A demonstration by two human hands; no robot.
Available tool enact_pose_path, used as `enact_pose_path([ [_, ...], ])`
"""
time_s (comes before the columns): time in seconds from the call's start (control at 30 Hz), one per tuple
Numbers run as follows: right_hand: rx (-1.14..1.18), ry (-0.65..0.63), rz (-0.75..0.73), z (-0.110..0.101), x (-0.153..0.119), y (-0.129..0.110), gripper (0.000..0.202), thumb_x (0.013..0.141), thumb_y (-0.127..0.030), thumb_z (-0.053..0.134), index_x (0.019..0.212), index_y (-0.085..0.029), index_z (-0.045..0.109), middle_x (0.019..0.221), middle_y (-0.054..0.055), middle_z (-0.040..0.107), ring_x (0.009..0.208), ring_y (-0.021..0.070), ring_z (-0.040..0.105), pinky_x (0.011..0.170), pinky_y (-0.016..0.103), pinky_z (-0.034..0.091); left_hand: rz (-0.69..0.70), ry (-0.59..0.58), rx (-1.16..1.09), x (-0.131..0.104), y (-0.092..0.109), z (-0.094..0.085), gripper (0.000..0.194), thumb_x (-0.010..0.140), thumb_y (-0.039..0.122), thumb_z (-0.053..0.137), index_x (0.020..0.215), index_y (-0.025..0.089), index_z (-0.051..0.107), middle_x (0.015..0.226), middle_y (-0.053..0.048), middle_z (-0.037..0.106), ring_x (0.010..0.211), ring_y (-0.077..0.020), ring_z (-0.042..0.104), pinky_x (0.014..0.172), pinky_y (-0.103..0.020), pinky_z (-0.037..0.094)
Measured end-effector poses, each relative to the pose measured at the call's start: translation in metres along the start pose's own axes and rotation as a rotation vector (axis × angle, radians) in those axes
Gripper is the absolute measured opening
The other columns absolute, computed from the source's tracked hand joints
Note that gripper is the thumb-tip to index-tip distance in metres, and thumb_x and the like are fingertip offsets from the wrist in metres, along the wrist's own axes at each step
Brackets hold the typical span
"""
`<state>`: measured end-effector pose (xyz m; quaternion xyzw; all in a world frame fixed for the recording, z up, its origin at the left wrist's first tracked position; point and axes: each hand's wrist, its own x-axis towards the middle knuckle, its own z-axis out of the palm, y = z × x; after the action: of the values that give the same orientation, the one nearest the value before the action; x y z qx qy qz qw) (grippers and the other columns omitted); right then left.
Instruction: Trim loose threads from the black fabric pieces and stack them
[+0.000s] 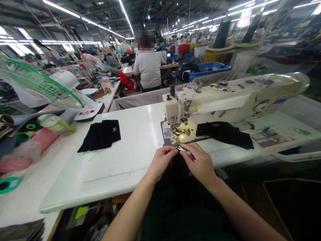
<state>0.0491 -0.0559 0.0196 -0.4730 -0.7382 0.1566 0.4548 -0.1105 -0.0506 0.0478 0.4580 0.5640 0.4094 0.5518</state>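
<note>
We've got both hands at the near table edge, just in front of the sewing machine (pixel 173 112). Left hand (pixel 163 161): thumb and forefinger pinched together at the near end of a small white piece (pixel 181 149). Right hand (pixel 200 163): thumb and fingers pinching the same piece from the other side. It sits between the fingertips, with a dark bit beside it; too small for us to tell label from folded tape. We'd judge it very light, thin and bendy, easy to crease or drop, so fingertip pinches on its edges suit it best. Dark material (pixel 178 169) shows below the hands; can't tell if it's cloth being held or clothing. The left black fabric piece (pixel 99 136) lies flat on the white table (pixel 135 134), the right black fabric piece (pixel 227 133) beside the machine's arm. Both look soft, light and floppy, probably not slippery; we'd take them by an edge or corner, keeping the cloth flat.
</note>
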Motion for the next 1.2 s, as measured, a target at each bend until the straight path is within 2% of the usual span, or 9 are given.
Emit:
enact_pose_path([
  [0.23,-0.013,0.001,-0.043,-0.0036,0.0010,-0.0007,0.024,0.096,-0.027,0.052,0.114,-0.024,0.067,0.101,0.007,0.069,0.092,0.0200,0.066,0.080,0.032,0.054,-0.018,-0.010,-0.024,-0.0009,-0.0009,0.0017,0.021,0.069,0.037,0.070,0.074,0.017,0.075,0.066,0.000,0.062,0.053,-0.0093,0.043,0.052,-0.023,0.034],
  [0.47,-0.006,0.102,-0.008,-0.0038,0.0033,0.0002,0.025,0.097,-0.027,0.049,0.114,-0.023,0.067,0.104,0.007,0.070,0.097,0.0202,0.066,0.087,0.033,0.053,0.009,-0.055,-0.039,-0.0029,-0.0021,0.0041,0.020,0.068,0.030,0.071,0.082,0.017,0.077,0.075,-0.002,0.069,0.058,-0.0107,0.049,0.056,-0.024,0.040],
  [0.63,-0.094,0.053,-0.029,-0.0086,0.0008,-0.0020,0.025,0.096,-0.028,0.053,0.114,-0.022,0.068,0.102,0.007,0.071,0.091,0.0195,0.067,0.079,0.030,0.054,0.016,-0.048,-0.052,0.0011,-0.0017,-0.0009,0.020,0.065,0.027,0.072,0.081,0.017,0.077,0.074,-0.002,0.069,0.060,-0.0122,0.053,0.057,-0.024,0.042],
  [0.83,-0.086,0.015,-0.034,-0.0067,-0.0007,-0.0027,0.025,0.095,-0.027,0.053,0.114,-0.021,0.068,0.102,0.007,0.070,0.092,0.0196,0.067,0.080,0.030,0.053,0.003,-0.038,-0.049,0.0000,-0.0009,-0.0015,0.022,0.065,0.030,0.073,0.082,0.016,0.076,0.071,-0.001,0.068,0.058,-0.0112,0.051,0.056,-0.024,0.039],
  [0.93,-0.019,0.045,0.048,-0.0058,0.0006,-0.0024,0.025,0.096,-0.030,0.051,0.114,-0.021,0.066,0.102,0.008,0.069,0.094,0.0204,0.065,0.081,0.032,0.052,-0.017,-0.031,-0.045,-0.0017,-0.0006,-0.0009,0.021,0.065,0.031,0.073,0.079,0.016,0.076,0.066,0.000,0.065,0.054,-0.0097,0.047,0.054,-0.023,0.036],
  [1.0,0.054,0.041,0.157,-0.0054,0.0015,-0.0015,0.028,0.092,-0.038,0.057,0.112,-0.020,0.065,0.100,0.008,0.069,0.089,0.0206,0.065,0.078,0.032,0.053,-0.016,-0.027,-0.037,-0.0019,-0.0006,-0.0011,0.020,0.066,0.032,0.072,0.079,0.016,0.075,0.065,0.001,0.063,0.053,-0.0092,0.046,0.053,-0.023,0.035],
  [1.13,0.263,-0.058,0.403,-0.0051,0.0033,0.0004,0.033,0.078,-0.048,0.071,0.094,-0.019,0.067,0.073,0.001,0.064,0.063,0.0167,0.060,0.058,0.028,0.050,0.009,-0.023,-0.009,-0.0014,0.0004,-0.0023,0.021,0.069,0.034,0.070,0.079,0.016,0.074,0.063,0.002,0.061,0.053,-0.0094,0.045,0.052,-0.022,0.034],
  [1.2,0.308,-0.056,0.420,-0.0055,0.0045,0.0001,0.027,0.079,-0.044,0.070,0.089,-0.019,0.067,0.069,-0.001,0.062,0.059,0.0150,0.057,0.054,0.026,0.047,0.027,-0.030,0.017,-0.0018,0.0016,-0.0028,0.021,0.070,0.035,0.070,0.078,0.016,0.074,0.063,0.002,0.061,0.054,-0.0101,0.046,0.053,-0.023,0.034],
])
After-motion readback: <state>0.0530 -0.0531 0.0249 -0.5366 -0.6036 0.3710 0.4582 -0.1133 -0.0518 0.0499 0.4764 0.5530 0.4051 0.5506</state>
